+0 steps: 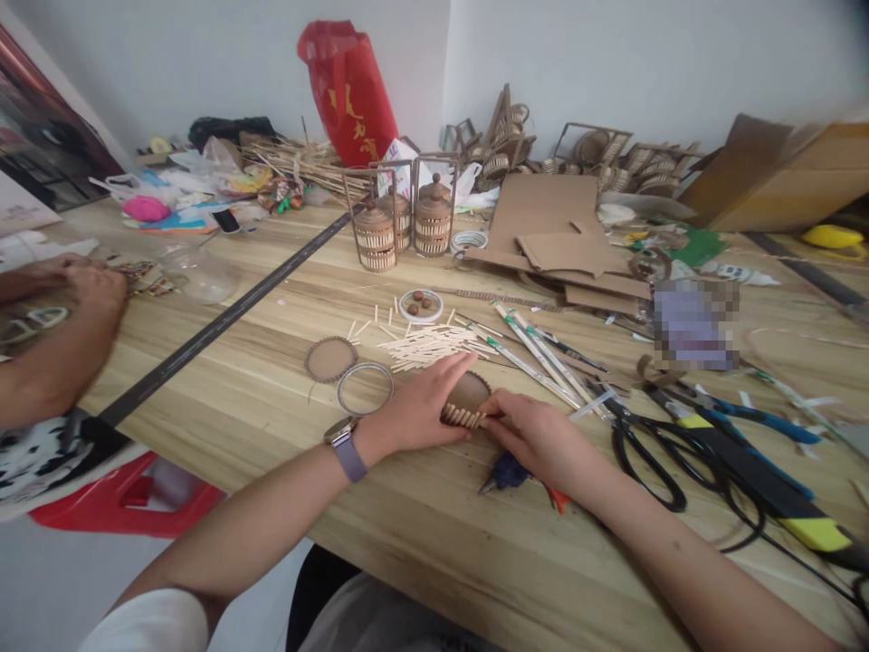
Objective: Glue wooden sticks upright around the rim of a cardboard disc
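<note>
A small round cardboard tray (468, 391) with short wooden sticks along its near rim sits between my hands. My left hand (424, 403), with a watch at the wrist, curves round the tray's left side and grips it. The fingertips of my right hand (536, 435) are pinched together at the tray's right edge, by the end of the stick row. Beyond them lies a pile of short pale sticks (431, 344). To the left rest a cardboard disc (330, 359) and a ring (365, 365). A dark glue gun (508, 472) lies under my right hand.
Scissors (652, 453), a cutter (760, 480) and blue-handled pliers (767, 421) lie at right. Behind stand small lidded baskets (376, 237), cardboard sheets (543, 213) and a red bag (349, 95). Another person's hands (95, 285) are at far left.
</note>
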`<state>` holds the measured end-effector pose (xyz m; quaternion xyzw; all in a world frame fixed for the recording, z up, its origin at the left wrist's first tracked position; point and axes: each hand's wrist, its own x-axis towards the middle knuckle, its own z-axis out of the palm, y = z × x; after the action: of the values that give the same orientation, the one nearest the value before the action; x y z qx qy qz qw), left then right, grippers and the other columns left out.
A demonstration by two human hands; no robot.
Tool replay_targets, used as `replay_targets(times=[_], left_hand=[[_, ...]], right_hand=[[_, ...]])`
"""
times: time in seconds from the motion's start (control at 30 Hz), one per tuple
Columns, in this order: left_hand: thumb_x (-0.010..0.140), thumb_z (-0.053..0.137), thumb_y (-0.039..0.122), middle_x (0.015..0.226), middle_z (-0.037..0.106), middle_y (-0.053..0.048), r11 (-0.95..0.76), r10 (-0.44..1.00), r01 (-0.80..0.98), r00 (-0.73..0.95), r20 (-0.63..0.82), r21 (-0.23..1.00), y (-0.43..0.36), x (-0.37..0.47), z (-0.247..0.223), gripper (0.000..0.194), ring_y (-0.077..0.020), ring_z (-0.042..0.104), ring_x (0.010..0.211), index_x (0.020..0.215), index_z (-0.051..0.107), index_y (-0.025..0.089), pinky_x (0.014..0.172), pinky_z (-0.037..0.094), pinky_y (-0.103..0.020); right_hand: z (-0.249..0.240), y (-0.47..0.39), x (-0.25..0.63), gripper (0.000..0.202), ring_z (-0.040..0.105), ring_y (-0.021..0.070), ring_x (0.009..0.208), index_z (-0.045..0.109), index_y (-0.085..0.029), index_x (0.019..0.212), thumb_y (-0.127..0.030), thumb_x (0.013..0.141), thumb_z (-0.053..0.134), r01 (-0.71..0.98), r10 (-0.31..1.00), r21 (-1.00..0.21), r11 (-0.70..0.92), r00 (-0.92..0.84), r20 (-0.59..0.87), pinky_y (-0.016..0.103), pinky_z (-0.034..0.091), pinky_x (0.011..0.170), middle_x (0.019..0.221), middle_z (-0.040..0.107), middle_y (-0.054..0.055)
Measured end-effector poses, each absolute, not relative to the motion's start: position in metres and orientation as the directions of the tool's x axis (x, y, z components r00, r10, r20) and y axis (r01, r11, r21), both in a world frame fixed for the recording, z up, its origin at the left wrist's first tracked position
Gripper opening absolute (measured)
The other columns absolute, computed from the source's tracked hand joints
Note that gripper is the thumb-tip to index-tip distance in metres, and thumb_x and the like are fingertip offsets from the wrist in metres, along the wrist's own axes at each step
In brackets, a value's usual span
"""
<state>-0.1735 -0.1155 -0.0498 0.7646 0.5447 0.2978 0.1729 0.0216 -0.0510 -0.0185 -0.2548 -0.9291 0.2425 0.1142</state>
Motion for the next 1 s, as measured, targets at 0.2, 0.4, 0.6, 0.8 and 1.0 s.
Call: replay_targets(times=[0.2,0.4,0.6,0.8,1.0], left_hand=[[0.068,0.082,0.033,0.155,0.025,-0.014,-0.359,0.932,0.729,0.250,0.262,0.583,-0.117,-0.175,-0.049,0.109,-0.0318,0.025,0.143,0.150,0.010,0.026,0.116,0.027,-0.051],[0.060,0.084,0.051,0.156,0.022,-0.016,-0.403,0.915,0.704,0.295,0.275,0.585,-0.118,-0.175,-0.050,0.121,-0.0348,0.021,0.144,0.150,0.007,0.027,0.116,0.025,-0.054],[0.057,0.082,0.059,0.156,0.021,-0.018,-0.434,0.900,0.684,0.304,0.312,0.586,-0.119,-0.174,-0.050,0.125,-0.0360,0.020,0.144,0.150,0.007,0.025,0.117,0.023,-0.054],[0.063,0.082,0.052,0.156,0.022,-0.016,-0.365,0.929,0.722,0.246,0.275,0.588,-0.118,-0.173,-0.051,0.118,-0.0331,0.020,0.145,0.150,0.007,0.026,0.117,0.024,-0.053],[0.073,0.078,0.040,0.155,0.025,-0.013,-0.342,0.935,0.738,0.207,0.287,0.581,-0.116,-0.171,-0.052,0.104,-0.0289,0.022,0.145,0.149,0.009,0.027,0.118,0.025,-0.050]], right_hand=[[-0.019,-0.051,0.022,0.011,0.064,0.0187,0.069,0.056,-0.023,0.086,-0.019,0.086,0.046,0.419,0.526,-0.507,0.754,-0.846,0.083,0.026,0.044,0.060,0.078,0.070,0.004],[-0.019,-0.051,0.022,0.010,0.065,0.0192,0.069,0.055,-0.023,0.084,-0.019,0.086,0.046,0.412,0.520,-0.501,0.761,-0.849,0.091,0.027,0.045,0.061,0.078,0.069,0.004],[-0.018,-0.051,0.022,0.010,0.065,0.0191,0.071,0.055,-0.023,0.084,-0.018,0.085,0.046,0.414,0.521,-0.504,0.758,-0.849,0.086,0.027,0.045,0.062,0.078,0.069,0.004],[-0.019,-0.052,0.022,0.010,0.064,0.0184,0.069,0.056,-0.022,0.084,-0.018,0.086,0.047,0.410,0.521,-0.505,0.759,-0.848,0.094,0.026,0.044,0.060,0.076,0.068,0.004],[-0.009,-0.050,0.022,0.012,0.066,0.0206,0.077,0.061,-0.021,0.095,-0.022,0.085,0.053,0.379,0.477,-0.462,0.802,-0.872,0.112,0.029,0.047,0.067,0.082,0.070,0.005]])
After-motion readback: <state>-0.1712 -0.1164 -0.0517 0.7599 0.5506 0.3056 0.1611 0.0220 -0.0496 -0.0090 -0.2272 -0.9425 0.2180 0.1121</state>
